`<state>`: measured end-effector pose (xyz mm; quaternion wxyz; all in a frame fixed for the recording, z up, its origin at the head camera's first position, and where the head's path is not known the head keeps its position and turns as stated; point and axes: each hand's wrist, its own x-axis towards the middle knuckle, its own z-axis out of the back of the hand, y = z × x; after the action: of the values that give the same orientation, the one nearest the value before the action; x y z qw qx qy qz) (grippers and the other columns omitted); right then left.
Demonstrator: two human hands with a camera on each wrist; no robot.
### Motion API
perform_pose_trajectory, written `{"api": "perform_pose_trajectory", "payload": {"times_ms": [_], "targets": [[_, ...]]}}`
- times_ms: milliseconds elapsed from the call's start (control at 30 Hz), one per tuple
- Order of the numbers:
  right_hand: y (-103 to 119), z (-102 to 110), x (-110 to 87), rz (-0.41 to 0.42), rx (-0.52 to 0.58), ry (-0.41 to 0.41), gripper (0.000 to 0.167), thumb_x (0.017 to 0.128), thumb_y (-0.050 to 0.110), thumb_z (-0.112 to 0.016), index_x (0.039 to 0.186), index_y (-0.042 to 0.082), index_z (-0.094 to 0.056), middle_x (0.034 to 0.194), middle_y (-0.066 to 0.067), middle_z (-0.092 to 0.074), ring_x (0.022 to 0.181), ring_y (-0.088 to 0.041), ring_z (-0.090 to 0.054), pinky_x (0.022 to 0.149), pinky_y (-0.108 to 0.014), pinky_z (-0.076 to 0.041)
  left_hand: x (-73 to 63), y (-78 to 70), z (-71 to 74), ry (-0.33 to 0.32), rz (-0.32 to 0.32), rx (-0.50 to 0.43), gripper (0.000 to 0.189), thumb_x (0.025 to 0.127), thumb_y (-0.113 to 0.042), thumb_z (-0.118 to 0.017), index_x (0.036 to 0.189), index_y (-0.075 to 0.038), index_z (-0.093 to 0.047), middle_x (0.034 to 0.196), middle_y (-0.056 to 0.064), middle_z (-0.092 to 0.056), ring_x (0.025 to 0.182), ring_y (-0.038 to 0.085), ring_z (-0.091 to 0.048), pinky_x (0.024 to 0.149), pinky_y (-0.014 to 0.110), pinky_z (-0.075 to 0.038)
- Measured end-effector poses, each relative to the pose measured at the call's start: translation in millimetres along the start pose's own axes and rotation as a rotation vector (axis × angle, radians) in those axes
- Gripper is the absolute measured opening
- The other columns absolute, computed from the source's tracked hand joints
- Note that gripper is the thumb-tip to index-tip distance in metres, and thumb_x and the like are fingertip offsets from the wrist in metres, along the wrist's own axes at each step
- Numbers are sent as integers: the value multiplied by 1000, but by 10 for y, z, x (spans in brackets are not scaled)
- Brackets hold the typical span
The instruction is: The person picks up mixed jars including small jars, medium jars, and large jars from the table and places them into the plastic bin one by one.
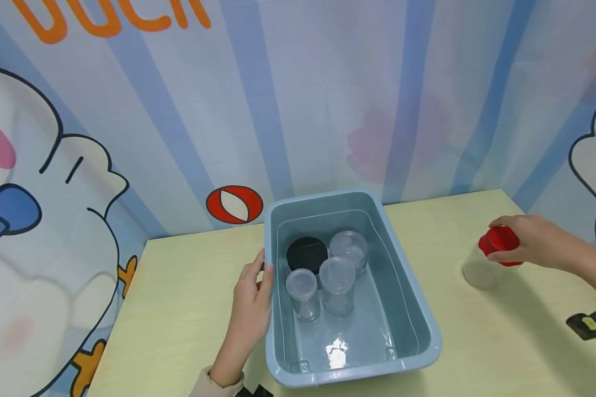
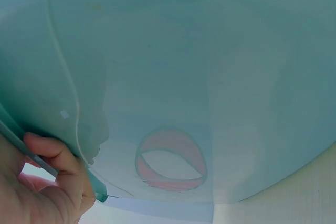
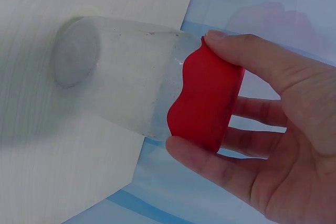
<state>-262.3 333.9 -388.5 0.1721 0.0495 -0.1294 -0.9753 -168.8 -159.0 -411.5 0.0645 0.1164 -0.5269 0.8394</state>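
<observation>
A blue plastic tub [image 1: 350, 374] stands in the middle of the table, and my left hand [image 1: 251, 306] grips its left rim. In the left wrist view the fingers of that hand [image 2: 58, 182] curl over the tub's edge. At the right of the table, my right hand [image 1: 541, 245] holds a clear plastic jar [image 1: 479, 269] by its red wavy-edged lid [image 1: 500, 242]. The right wrist view shows thumb and fingers around the lid [image 3: 207, 98], the jar's base close to the tabletop. Inside the tub stand several clear jars [image 1: 339, 284] and a black round lid [image 1: 307, 255].
The pale wooden table [image 1: 193, 309] ends at the back against a blue-striped cloth backdrop [image 1: 323, 99] with cartoon figures. A red and white ball [image 1: 234, 204] is printed on it, left of the tub.
</observation>
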Motion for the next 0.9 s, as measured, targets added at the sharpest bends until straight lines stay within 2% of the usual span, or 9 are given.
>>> {"api": "perform_pose_trajectory", "payload": {"times_ms": [267, 900], "targets": [[17, 13, 35, -31, -20, 19, 65, 76, 24, -87, 115, -18, -55, 93, -20, -63, 81, -33, -61, 58, -40, -57, -1, 8, 0, -4, -9, -5, 48, 108, -22, -46, 153, -8, -39, 121, 16, -54, 106, 29, -56, 83, 40, -58], [112, 105, 67, 11, -31, 19, 62, 74, 22, -88, 112, -16, -58, 93, -16, -63, 80, -29, -61, 58, -39, -58, -5, 13, -9, -9, -16, 1, 48, 108, -20, -47, 153, -8, -40, 118, 16, -55, 99, 29, -58, 80, 38, -58]]}}
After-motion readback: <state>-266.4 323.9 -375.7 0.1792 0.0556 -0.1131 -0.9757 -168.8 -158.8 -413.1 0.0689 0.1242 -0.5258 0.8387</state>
